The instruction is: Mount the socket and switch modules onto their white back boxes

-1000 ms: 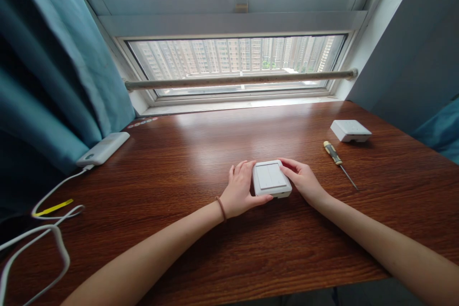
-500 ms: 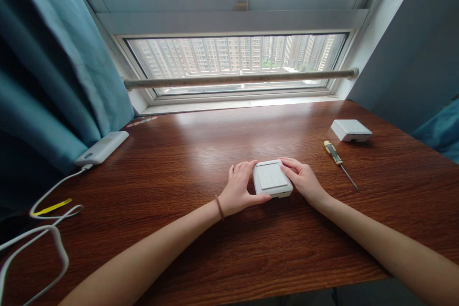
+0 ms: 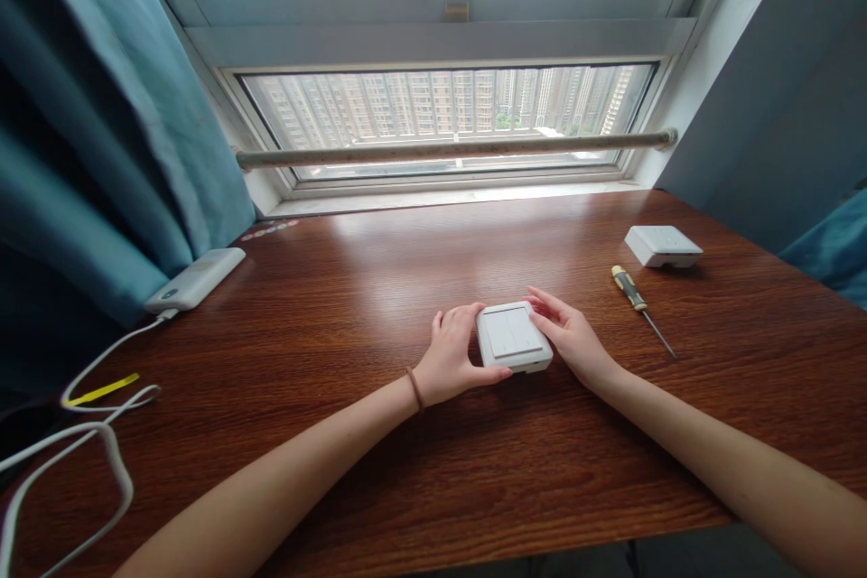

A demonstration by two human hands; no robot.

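A white square wall switch (image 3: 514, 336) with several long rocker keys lies face up on the brown wooden table. My left hand (image 3: 455, 355) grips it from the left, the thumb along its near edge and the fingers at the far left corner. Beside its right edge is my right hand (image 3: 573, 334), fingers apart and raised at the far right corner. Whether a lower finger of that hand still touches the switch is hard to see. A screwdriver (image 3: 631, 289) with a yellow and grey handle lies to the right of my right hand.
Near the table's right edge sits a second white box-like piece (image 3: 664, 244). At left, a white power strip (image 3: 196, 278) rests by the blue curtain (image 3: 155, 126), its cable (image 3: 112, 452) looping over the table near a yellow strip (image 3: 105, 389). A window with a rail (image 3: 453, 149) stands behind.
The fingers of my right hand have lifted and spread slightly away from the far right corner of the wall switch. My left hand keeps its grip.
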